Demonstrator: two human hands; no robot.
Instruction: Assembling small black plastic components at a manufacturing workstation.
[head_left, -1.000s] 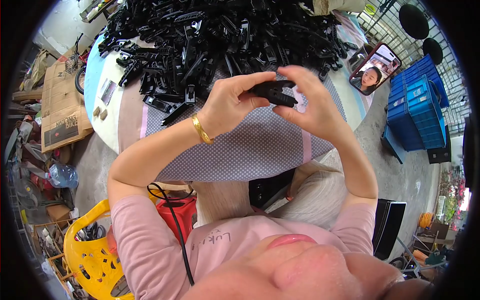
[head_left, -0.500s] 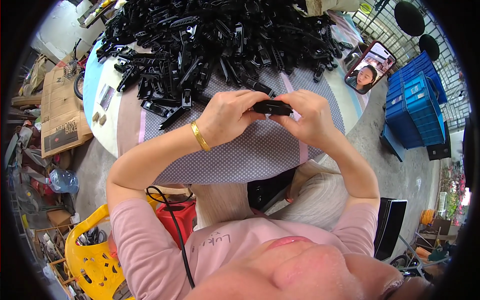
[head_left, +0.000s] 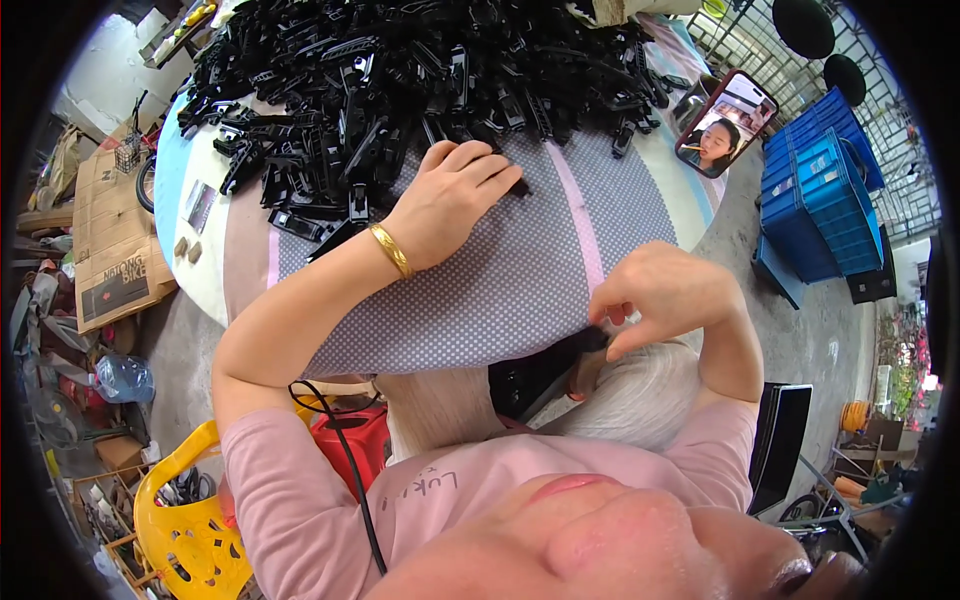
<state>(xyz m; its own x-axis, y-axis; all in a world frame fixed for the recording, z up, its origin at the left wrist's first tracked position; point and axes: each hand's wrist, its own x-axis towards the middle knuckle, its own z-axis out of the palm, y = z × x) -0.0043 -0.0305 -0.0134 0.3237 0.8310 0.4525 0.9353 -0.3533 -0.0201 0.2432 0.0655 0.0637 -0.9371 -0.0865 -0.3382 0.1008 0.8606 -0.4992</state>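
Observation:
A large heap of black plastic parts (head_left: 400,75), some long and narrow with shiny metal bits, covers the far side of the cloth-covered table (head_left: 450,310). At its near edge my left hand (head_left: 440,205), with a gold bangle on the wrist, is bent over with curled fingers. A black plastic part (head_left: 521,187) pokes out beside its fingertips; the rest is hidden under the hand. My right hand (head_left: 670,295) hangs at the table's front edge above my lap, thumb and fingers apart. Just off its fingertips is a blurred black part (head_left: 590,341), low by the edge.
A phone (head_left: 727,122) showing a person on its screen leans against a dark cup at the table's right. Blue crates (head_left: 820,200) stand beyond it. Something black (head_left: 525,385) sits below the table edge between my legs. A black cable (head_left: 350,450) runs beside my left arm.
My hands were together over the cloth around one black part. Now the right has swung down to the table's front edge and opened; the left has moved to the heap's near edge.

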